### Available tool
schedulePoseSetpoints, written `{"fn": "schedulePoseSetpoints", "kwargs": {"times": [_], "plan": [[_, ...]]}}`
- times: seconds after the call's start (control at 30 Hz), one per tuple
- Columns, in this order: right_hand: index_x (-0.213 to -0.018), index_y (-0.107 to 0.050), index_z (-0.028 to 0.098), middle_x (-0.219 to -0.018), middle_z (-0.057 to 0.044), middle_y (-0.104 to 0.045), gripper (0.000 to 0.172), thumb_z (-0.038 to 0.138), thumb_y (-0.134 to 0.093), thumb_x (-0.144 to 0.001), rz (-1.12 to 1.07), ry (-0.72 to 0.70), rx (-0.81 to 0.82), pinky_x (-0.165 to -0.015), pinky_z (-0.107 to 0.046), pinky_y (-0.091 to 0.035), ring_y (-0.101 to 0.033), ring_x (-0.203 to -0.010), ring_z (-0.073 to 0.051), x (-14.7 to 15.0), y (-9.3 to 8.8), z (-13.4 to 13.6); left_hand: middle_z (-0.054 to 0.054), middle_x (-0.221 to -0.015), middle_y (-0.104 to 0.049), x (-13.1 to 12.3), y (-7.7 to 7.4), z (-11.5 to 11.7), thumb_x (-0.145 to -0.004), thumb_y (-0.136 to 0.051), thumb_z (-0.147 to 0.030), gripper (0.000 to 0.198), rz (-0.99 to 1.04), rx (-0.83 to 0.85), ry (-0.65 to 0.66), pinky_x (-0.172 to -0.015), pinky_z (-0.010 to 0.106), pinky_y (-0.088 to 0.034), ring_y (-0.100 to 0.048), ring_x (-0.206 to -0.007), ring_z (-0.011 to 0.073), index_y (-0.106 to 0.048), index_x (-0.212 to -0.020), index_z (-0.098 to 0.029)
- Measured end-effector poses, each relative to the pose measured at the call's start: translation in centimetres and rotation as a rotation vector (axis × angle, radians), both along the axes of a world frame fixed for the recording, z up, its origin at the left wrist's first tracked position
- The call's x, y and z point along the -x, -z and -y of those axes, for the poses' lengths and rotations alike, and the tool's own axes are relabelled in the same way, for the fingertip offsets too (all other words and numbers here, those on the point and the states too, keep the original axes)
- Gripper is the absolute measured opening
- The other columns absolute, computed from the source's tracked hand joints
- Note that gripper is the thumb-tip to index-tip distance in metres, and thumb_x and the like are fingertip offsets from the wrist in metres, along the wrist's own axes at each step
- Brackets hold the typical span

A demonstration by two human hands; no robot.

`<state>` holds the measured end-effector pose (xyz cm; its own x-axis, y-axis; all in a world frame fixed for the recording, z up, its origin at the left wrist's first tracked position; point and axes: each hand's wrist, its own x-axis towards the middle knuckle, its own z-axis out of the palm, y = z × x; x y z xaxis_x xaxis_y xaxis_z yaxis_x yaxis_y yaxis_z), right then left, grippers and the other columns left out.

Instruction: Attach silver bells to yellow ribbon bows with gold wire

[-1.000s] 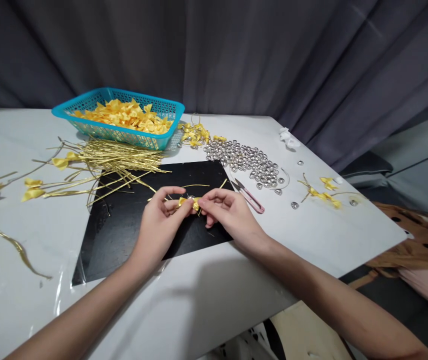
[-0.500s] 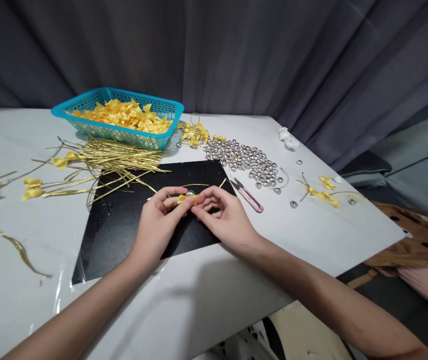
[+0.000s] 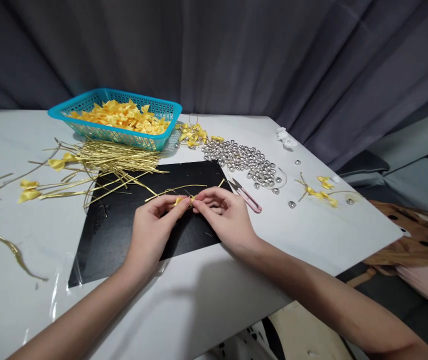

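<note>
Over the black board (image 3: 116, 245), my left hand (image 3: 154, 220) pinches a small yellow ribbon piece (image 3: 178, 201) between thumb and fingers. My right hand (image 3: 223, 212) is closed on the same piece from the right, its fingertips meeting those of the left. Most of the piece is hidden by the fingers, and a thin wire end sticks up above them. Just behind the hands, a gold strand (image 3: 176, 188) lies across the board. Pink-handled snips (image 3: 249, 199) rest to the right of my right hand, blades pointing away.
A blue basket (image 3: 112, 129) of yellow ribbon pieces stands at the back left, with a pile of gold strands (image 3: 116, 157) before it. Silver beads (image 3: 249, 161) are heaped behind the snips. Yellow ribbon pieces with wires (image 3: 315, 194) lie at the right.
The silver bead that showed between my fingertips is out of sight, and less of the yellow piece shows. My left hand has turned slightly. The view has shifted a little.
</note>
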<state>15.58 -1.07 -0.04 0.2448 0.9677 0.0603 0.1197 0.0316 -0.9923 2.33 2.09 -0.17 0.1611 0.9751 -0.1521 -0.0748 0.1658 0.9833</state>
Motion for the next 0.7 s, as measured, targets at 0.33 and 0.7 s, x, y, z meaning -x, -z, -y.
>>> {"fn": "schedulePoseSetpoints", "kwargs": {"times": [0.33,0.7], "plan": [[-0.075,-0.063,0.020,-0.071,-0.001,-0.066,0.003,0.023,-0.064,-0.077,0.149,0.023,-0.054,-0.064,-0.027,-0.056,-0.065,-0.067,-0.014,0.62,0.09,0.86,0.002,-0.070,-0.074,0.03,-0.49,-0.01,-0.058,-0.080,-0.026,0.016,0.094,0.120,-0.022,-0.065,0.020,-0.049,-0.064,-0.067,0.0122,-0.072,-0.069,-0.016],[-0.078,-0.067,0.020,-0.074,-0.003,-0.070,0.005,0.023,-0.063,-0.078,0.082,-0.038,-0.069,-0.067,-0.030,-0.058,-0.068,-0.069,-0.015,0.62,0.69,0.85,0.000,-0.068,-0.072,-0.08,-0.10,0.01,-0.061,-0.078,-0.024,0.012,0.082,0.030,-0.008,-0.067,0.023,-0.050,-0.064,-0.066,0.0133,-0.072,-0.068,-0.017]]}}
